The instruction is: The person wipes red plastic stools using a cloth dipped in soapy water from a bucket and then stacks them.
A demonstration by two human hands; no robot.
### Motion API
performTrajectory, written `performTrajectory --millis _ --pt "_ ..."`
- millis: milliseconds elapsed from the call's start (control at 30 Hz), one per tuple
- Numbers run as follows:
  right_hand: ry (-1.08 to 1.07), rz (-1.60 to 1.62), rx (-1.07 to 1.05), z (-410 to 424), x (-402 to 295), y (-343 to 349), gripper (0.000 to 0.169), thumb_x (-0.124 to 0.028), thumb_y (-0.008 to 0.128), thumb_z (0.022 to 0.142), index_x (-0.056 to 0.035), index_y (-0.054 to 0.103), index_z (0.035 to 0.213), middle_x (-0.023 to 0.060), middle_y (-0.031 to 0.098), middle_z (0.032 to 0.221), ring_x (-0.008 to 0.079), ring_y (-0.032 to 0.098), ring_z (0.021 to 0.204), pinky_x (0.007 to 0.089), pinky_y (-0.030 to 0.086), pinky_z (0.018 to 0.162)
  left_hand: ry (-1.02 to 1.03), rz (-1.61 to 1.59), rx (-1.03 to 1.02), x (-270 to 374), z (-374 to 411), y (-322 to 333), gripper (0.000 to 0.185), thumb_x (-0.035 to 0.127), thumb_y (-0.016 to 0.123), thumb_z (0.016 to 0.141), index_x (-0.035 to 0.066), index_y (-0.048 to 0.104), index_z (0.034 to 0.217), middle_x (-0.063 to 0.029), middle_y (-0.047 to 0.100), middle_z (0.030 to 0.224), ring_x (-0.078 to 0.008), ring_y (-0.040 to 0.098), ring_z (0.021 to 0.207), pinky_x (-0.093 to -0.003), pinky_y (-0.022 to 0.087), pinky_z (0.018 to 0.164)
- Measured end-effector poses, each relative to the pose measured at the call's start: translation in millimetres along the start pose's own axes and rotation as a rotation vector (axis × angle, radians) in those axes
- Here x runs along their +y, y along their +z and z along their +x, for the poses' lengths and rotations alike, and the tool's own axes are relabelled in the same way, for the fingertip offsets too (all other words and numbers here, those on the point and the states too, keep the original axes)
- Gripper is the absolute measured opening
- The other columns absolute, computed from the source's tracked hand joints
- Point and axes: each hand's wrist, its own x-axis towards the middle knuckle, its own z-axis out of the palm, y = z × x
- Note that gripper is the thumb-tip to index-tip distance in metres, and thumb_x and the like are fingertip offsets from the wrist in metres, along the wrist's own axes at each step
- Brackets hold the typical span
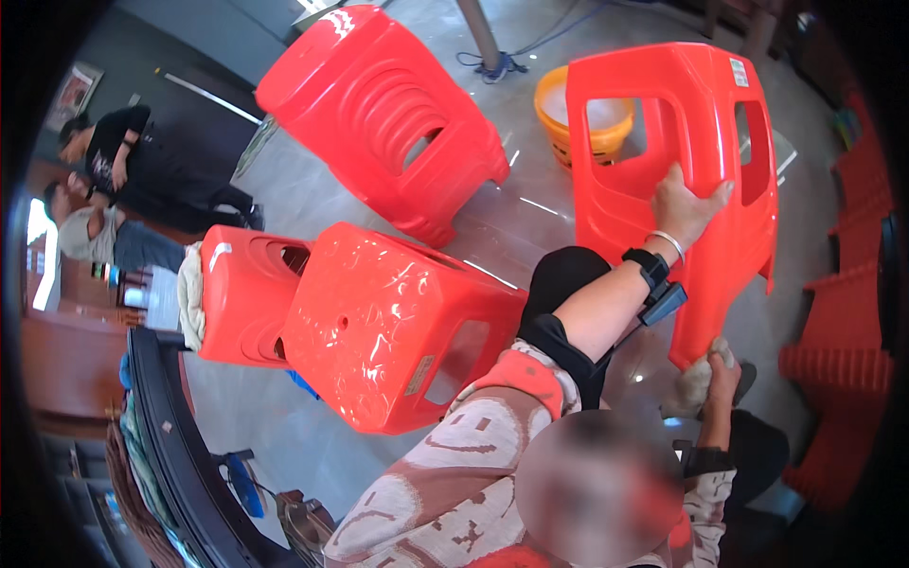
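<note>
A red plastic stool (625,209) with cut-out side openings is tilted in front of me, one leg pointing back towards me. My left hand (683,206) grips its corner between two openings, thumb to the right. A pale bangle and a black wrist device are on that wrist. Lower down, my right hand (723,376) holds a pale, bunched cloth (694,387) against the end of the stool's nearest leg. Behind the stool stands a yellow bucket (596,145) with whitish, foamy-looking liquid, partly hidden by the stool.
Left of me are a red stool with a patterned seat (362,326), another tipped red stool (398,121) and a smaller-looking one (241,298) with a pale cloth (192,298) on it. More red plastic stools (838,355) line the right side. Two people are at the far left.
</note>
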Motion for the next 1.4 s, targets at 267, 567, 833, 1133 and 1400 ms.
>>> performTrajectory --millis 267,567,833,1133,1400 --pt "-0.125 -0.750 0.250 7.8 -30.4 4.0 0.052 -0.039 0.076 0.072 -0.0062 0.067 0.111 0.0166 0.070 0.100 0.0309 0.068 0.090 0.0403 0.051 0.079 -0.049 -0.171 -0.128 9.2 -21.3 -13.3 0.032 0.026 0.077 0.083 0.005 0.055 0.071 -0.0016 0.061 0.066 -0.0081 0.055 0.057 -0.0270 0.044 0.047" --pt "-0.031 -0.805 0.315 -13.6 -57.8 -15.3 0.044 -0.032 0.071 0.070 -0.0136 0.060 0.108 0.0142 0.065 0.095 0.0347 0.063 0.095 0.0415 0.049 0.083 0.172 -0.216 -0.175 -15.1 -1.3 -12.1 0.033 0.020 0.080 0.079 -0.002 0.065 0.099 -0.0083 0.070 0.095 -0.0143 0.064 0.081 -0.0295 0.053 0.077" --pt "-0.271 -0.929 0.076 -66.5 -50.4 0.4 0.039 -0.025 0.074 0.074 -0.0185 0.068 0.112 0.0063 0.056 0.113 0.0284 0.062 0.098 0.0394 0.050 0.083 0.178 -0.183 -0.155 -15.8 -9.1 -2.1 0.038 0.027 0.082 0.077 -0.001 0.064 0.096 -0.0100 0.070 0.098 -0.0159 0.065 0.085 -0.0325 0.052 0.080" --pt "-0.680 -1.137 0.124 -93.7 -32.5 64.2 0.035 -0.013 0.076 0.063 -0.0156 0.066 0.096 0.0088 0.055 0.102 0.0305 0.060 0.090 0.0413 0.052 0.071 0.173 -0.108 -0.114 -34.4 6.4 -2.6 0.057 0.053 0.083 0.069 0.002 0.058 0.080 -0.0097 0.067 0.081 -0.0198 0.063 0.072 -0.0370 0.052 0.070" --pt "-0.521 -1.347 0.101 -88.0 -20.1 91.8 0.032 -0.013 0.074 0.065 -0.0148 0.067 0.096 0.0092 0.055 0.105 0.0295 0.057 0.099 0.0413 0.052 0.072 0.138 -0.054 -0.127 -24.7 -11.6 16.5 0.068 0.062 0.082 0.064 0.005 0.045 0.066 -0.0068 0.054 0.060 -0.0213 0.053 0.057 -0.0396 0.048 0.060"
